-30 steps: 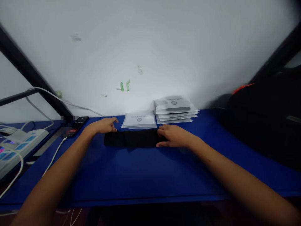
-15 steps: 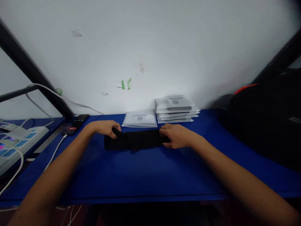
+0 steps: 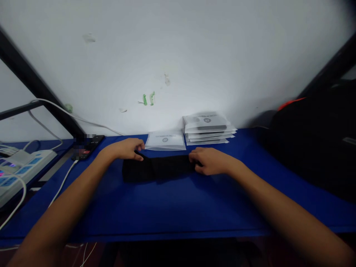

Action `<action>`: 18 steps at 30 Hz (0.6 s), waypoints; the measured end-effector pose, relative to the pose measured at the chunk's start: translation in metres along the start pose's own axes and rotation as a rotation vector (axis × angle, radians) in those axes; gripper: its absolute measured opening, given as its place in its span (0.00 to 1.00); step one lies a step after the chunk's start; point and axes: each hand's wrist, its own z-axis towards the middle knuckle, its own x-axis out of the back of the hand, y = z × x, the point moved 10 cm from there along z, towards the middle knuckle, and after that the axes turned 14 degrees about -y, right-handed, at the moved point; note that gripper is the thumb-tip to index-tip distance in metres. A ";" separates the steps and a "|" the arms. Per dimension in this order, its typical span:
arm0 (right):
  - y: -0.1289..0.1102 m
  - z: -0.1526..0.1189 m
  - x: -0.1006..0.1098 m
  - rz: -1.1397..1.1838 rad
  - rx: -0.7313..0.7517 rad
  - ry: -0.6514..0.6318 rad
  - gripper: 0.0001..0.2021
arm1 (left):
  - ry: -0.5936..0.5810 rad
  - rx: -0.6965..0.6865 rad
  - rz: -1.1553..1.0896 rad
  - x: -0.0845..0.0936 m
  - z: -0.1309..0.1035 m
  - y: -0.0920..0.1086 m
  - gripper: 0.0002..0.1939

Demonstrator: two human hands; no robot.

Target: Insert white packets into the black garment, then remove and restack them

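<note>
A: Hands?
B: Left hand (image 3: 133, 148) half-curled, thumb on black cloth (image 3: 161, 170); grip unclear. Right hand (image 3: 204, 160) curled around its right end, partly hiding it.
A: Surroundings?
B: Cloth on blue desk (image 3: 172, 211); white packet (image 3: 165, 141) and packet stack (image 3: 207, 128) behind, phone (image 3: 90, 146) left, black bag (image 3: 314, 148) right.

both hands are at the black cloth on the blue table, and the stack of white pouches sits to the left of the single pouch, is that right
Not quite: the stack of white pouches sits to the right of the single pouch, as the head view shows. Both the left hand and right hand are at the black cloth on the blue table.
</note>
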 end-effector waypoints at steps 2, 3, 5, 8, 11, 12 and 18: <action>0.000 0.001 0.000 0.010 0.006 -0.005 0.09 | 0.067 -0.180 0.009 0.004 -0.007 0.033 0.23; 0.000 0.001 0.000 0.016 0.008 -0.007 0.08 | 0.080 -0.254 0.014 0.004 -0.010 0.050 0.24; 0.000 0.000 0.000 0.029 0.002 -0.013 0.07 | 0.040 -0.366 0.006 -0.007 -0.013 0.077 0.27; 0.002 -0.001 0.000 0.045 -0.019 -0.022 0.12 | -0.053 -0.426 -0.011 -0.026 -0.009 0.100 0.28; 0.003 -0.001 -0.002 0.056 -0.018 -0.033 0.14 | -0.054 -0.446 -0.009 -0.032 -0.006 0.105 0.17; 0.002 0.000 -0.002 0.061 -0.004 -0.032 0.13 | -0.044 -0.464 -0.014 -0.031 -0.006 0.105 0.12; -0.005 -0.003 0.000 0.156 0.123 -0.039 0.06 | -0.050 -0.444 -0.189 -0.022 0.000 0.086 0.11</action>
